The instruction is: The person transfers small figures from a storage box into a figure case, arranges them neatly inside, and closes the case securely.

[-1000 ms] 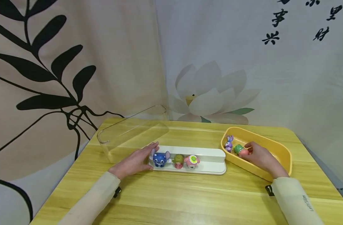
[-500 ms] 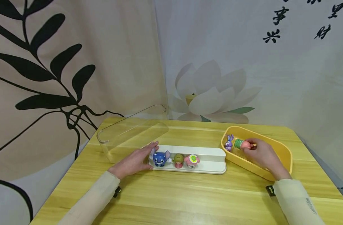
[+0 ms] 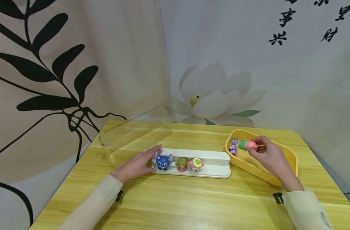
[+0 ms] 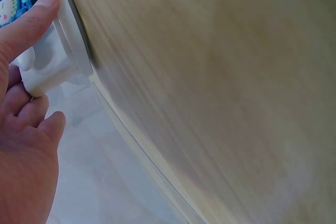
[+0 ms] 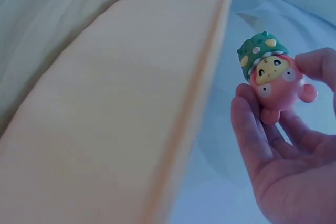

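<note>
My right hand (image 3: 268, 156) pinches a pink toy figurine with a green hat (image 5: 275, 77) between thumb and fingers, just above the yellow bin (image 3: 291, 158). A purple rabbit figurine (image 3: 233, 147) stands inside that bin at its left end. At the left end of a white display base (image 3: 215, 172), my left hand (image 3: 136, 164) holds on, thumb at the front edge and fingers at the back, as the left wrist view shows. Along the base stand a blue big-eared figurine (image 3: 163, 163), a green-and-pink figurine (image 3: 182, 164) and a pink figurine with a flower-like top (image 3: 196, 165).
A clear plastic cover (image 3: 134, 137) lies on the wooden table (image 3: 192, 204) behind my left hand. The bin's left end sits close to the base's right end. A printed curtain (image 3: 215, 64) hangs behind the table.
My right hand has lifted the pink figurine from the bin's floor and turned it so the green hat points left. The left hand and the base have stayed still.
</note>
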A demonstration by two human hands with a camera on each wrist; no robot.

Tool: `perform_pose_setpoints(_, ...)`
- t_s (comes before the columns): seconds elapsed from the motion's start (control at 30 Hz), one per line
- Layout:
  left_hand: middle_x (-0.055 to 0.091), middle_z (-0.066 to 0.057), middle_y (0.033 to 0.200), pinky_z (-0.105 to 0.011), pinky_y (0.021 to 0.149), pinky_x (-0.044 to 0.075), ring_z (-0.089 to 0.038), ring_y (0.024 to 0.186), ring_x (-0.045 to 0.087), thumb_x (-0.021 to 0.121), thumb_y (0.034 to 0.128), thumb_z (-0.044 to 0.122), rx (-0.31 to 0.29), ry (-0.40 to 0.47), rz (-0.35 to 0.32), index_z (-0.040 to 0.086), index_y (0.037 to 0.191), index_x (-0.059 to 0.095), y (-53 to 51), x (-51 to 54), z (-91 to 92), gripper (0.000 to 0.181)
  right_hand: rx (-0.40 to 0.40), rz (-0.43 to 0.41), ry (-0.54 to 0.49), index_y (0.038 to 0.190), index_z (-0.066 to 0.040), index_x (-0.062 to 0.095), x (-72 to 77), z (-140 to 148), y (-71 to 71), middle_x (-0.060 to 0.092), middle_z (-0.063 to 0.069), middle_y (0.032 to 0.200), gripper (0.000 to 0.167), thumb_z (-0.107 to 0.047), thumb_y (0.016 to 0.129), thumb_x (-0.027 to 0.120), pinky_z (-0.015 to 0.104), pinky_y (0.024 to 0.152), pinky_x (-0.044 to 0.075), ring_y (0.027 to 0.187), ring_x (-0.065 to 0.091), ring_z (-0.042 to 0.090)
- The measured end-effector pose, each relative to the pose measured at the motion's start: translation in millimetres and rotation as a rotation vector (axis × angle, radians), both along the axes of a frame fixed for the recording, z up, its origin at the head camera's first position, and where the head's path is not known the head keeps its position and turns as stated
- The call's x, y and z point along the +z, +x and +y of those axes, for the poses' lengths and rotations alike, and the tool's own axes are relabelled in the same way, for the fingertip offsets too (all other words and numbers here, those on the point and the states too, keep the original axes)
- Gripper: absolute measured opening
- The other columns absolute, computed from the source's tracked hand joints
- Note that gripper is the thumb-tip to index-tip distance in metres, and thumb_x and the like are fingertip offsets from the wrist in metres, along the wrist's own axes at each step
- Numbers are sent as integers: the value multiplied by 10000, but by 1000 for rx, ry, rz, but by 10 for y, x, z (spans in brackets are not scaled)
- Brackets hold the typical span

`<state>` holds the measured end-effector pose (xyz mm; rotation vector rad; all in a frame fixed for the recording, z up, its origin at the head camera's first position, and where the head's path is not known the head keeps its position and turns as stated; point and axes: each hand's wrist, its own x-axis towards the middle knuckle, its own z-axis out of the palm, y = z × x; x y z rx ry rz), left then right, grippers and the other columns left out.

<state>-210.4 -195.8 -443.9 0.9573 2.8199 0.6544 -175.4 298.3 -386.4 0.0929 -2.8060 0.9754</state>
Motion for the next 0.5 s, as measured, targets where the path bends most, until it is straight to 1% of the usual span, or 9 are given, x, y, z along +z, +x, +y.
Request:
perform_pose_setpoints(0.17,258,-136,1694,-542,1198,346,-359,1513,324,874,844,210,-1,3,5,91,1621,343,1,0,-4,949,24,51,-14,1254,-24,651,87,-100,97,702,161,1144,483,-421,984,702,166,718,548,985,717,324)
perform_pose_setpoints(0.3,256,-131,1695,-539,1199,346,-358,1514,324,875,841,198,-3,4,7,84,1620,344,5,0,-3,949,50,104,-23,1221,-54,691,125,-198,157,724,119,1089,394,-363,978,720,186,691,564,931,738,289)
perform_pose_setpoints(0.5,249,-111,1700,-526,1204,340,-341,1520,316,867,854,212,-3,-5,8,89,1621,345,3,1,-1,936,79,149,-62,1189,-50,689,138,-352,209,741,88,1035,356,-318,962,749,143,687,568,874,751,234)
